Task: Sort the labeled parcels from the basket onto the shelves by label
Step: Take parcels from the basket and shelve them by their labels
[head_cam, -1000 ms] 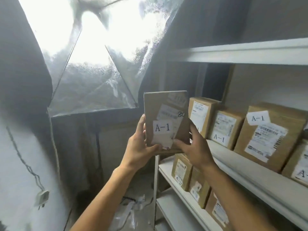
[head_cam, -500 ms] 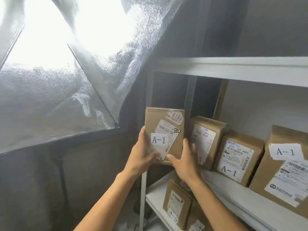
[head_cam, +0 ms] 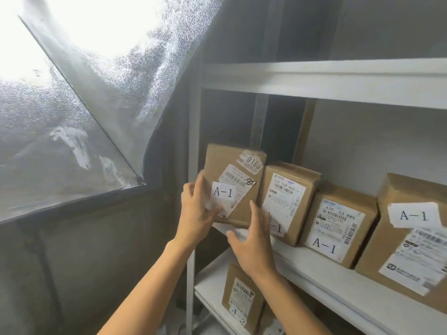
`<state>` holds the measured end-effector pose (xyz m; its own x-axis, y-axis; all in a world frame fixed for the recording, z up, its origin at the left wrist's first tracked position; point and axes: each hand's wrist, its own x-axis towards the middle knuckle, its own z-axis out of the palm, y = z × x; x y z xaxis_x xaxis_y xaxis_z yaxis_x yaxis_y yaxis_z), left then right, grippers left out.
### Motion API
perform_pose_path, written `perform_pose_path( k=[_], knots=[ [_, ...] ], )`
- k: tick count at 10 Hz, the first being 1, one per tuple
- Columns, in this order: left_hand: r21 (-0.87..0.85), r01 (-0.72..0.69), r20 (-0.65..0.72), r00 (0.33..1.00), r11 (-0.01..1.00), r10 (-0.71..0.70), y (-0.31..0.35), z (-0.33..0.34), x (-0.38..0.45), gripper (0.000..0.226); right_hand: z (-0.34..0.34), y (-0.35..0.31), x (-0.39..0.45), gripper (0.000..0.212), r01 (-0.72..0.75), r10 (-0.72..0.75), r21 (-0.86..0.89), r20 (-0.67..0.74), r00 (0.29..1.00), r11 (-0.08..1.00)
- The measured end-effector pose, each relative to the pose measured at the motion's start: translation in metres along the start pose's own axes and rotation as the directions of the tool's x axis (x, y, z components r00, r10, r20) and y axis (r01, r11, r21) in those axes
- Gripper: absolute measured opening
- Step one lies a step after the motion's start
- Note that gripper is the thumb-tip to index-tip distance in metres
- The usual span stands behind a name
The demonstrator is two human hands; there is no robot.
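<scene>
**As one more A-1 parcel reaches its shelf**

While the left hand (head_cam: 197,213) grips the left edge of the A-1 parcel (head_cam: 233,187), thumb curled across its label, the box sits upright at the far-left end of the middle shelf (head_cam: 314,267), touching its neighbour box (head_cam: 287,201). The right hand (head_cam: 254,243) is loose, fingers apart, brushing the lower front. Three A-1 boxes already stand rightward; an A-2 box (head_cam: 242,301) sits below. The basket is unseen, so what remains is unknowable.
</scene>
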<state>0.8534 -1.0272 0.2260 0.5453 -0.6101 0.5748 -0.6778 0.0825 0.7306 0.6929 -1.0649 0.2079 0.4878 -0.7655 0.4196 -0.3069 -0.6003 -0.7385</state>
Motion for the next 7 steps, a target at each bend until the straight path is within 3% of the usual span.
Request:
perform_pose_path(
  k=[2,4,7],
  knots=[
    [0.116,0.034,-0.069,0.997,0.993,-0.026,-0.003,0.019,-0.001,0.104,-0.001,0.002,0.002,0.084,-0.035,0.041,-0.079,0.079,0.996,0.996],
    [0.180,0.048,-0.006,0.999,0.982,-0.048,-0.007,0.026,-0.001,0.098,-0.005,0.000,0.008,0.079,-0.019,0.042,-0.204,0.112,0.993,0.979],
    [0.233,0.154,0.037,0.985,0.960,-0.167,0.005,0.024,-0.016,0.086,-0.058,0.025,-0.017,0.075,0.053,0.050,-0.526,0.180,0.982,0.849]
  ],
)
